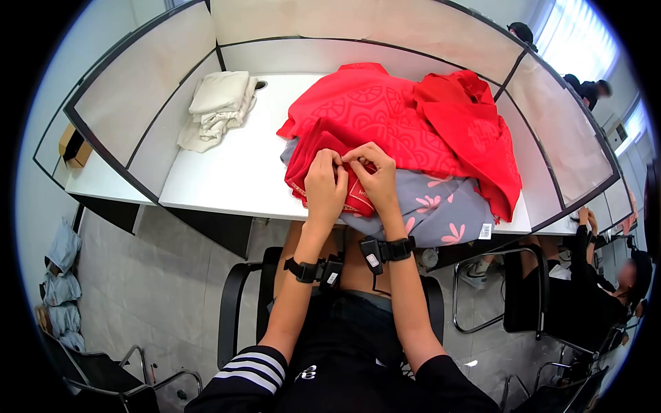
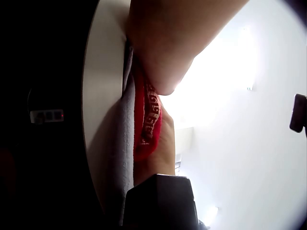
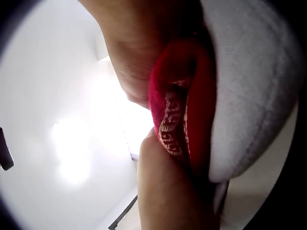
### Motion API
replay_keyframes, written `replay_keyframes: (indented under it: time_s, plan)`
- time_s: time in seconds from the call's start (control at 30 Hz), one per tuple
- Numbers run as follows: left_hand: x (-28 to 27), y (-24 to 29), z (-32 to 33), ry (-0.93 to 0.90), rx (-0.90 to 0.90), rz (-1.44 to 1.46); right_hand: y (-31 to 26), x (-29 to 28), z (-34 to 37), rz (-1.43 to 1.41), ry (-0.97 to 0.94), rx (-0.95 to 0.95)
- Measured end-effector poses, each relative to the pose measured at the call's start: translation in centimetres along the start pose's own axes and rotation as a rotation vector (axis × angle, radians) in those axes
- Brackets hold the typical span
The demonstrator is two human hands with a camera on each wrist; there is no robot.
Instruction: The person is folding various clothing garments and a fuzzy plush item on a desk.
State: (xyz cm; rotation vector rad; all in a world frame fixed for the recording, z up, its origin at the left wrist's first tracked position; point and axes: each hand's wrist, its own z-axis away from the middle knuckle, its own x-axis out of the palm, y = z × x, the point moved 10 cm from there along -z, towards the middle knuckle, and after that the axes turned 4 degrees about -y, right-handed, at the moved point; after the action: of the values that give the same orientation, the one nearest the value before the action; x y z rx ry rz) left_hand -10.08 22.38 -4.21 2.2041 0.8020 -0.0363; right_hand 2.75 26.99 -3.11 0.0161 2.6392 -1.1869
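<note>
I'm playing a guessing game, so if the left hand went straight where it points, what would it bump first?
The left hand would probably bump the folded dark red cloth first; the brighter red cloth lies beyond. The hand's exact height is hard to tell.

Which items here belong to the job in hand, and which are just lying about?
In the job:
- left hand and right hand
- folded deep-red cloth with gold-patterned trim, at both hands' fingertips
- white desk, as work surface

Lying about, apparently:
- large bright-red patterned fabric
- grey fabric with pink flowers, partly underneath
- folded cream cloth stack
</note>
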Motion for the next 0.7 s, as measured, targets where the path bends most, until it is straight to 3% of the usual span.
replay_keyframes:
  time_s: [0.1,0.37,0.43,0.7]
  plan:
    - [0.0,0.8,-0.2,-0.030,-0.007,0.043,0.4,0.0,0.0,-0.120,0.017,0.069]
    - [0.7,0.9,-0.2,-0.096,0.031,0.015,1.8,-1.1,0.1,-0.122,0.103,0.081]
    - [0.8,1.5,-0.1,-0.091,0.098,-0.034,1.9,-1.0,0.1,-0.136,0.089,0.070]
    - [1.4,1.1,-0.1,-0.151,0.058,-0.070,2.6,-0.7,0.2,-0.143,0.063,0.123]
